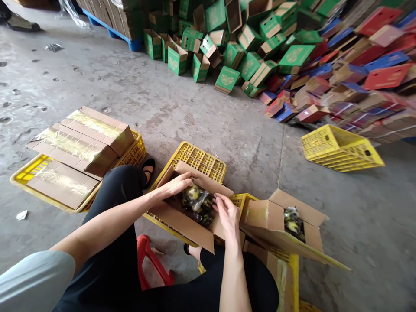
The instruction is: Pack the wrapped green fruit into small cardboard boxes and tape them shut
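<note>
An open cardboard box (182,221) sits in front of me on an upturned yellow crate (203,158), its flaps folded outward. Inside lie clear plastic bags (196,199) with round yellow-green and dark contents, perhaps fruit. My left hand (177,185) reaches over the box's far left side, fingers stretched out onto the bags. On the opposite side, my right hand (227,212) has its fingers apart and slightly bent at the bags' edge; its thumb is mostly hidden. Neither hand shows a clear grip.
To the right, another open box (263,214) with bagged contents leans on a yellow crate. Taped cartons (78,147) fill a crate at left. A tilted yellow crate (341,149) stands farther right. Green boxes (227,80) and red-blue boxes (386,78) are heaped behind. A red stool (151,260) is below.
</note>
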A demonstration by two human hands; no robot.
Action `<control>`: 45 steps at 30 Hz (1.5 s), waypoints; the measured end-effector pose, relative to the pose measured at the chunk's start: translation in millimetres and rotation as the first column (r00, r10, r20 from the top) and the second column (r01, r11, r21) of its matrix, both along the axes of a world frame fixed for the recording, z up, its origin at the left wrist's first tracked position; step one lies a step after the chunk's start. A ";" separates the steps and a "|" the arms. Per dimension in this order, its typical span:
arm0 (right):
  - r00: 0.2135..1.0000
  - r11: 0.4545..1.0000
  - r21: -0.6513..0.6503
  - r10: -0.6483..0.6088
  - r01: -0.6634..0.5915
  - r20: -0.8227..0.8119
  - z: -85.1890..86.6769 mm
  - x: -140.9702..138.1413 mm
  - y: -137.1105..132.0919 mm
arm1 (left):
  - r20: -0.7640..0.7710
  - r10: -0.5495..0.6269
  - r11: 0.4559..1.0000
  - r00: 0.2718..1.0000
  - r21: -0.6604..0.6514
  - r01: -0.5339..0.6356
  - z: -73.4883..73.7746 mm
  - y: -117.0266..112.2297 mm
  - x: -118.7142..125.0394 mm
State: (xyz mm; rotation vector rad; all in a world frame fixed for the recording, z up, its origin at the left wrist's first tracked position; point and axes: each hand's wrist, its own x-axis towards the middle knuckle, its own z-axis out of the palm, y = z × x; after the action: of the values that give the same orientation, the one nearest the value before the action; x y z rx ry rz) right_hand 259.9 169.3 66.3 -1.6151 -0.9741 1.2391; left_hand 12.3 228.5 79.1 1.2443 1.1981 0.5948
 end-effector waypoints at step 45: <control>0.898 0.988 0.050 -0.109 0.143 -0.426 11.2 -17.2 -2.1 | -0.201 -0.500 0.832 0.842 0.156 0.532 -10.9 -8.7 6.5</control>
State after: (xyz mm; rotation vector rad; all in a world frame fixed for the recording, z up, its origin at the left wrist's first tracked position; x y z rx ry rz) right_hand 242.7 167.2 77.5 -1.2509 -0.6251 1.3665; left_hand 18.8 219.8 68.2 1.7403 0.8713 0.2206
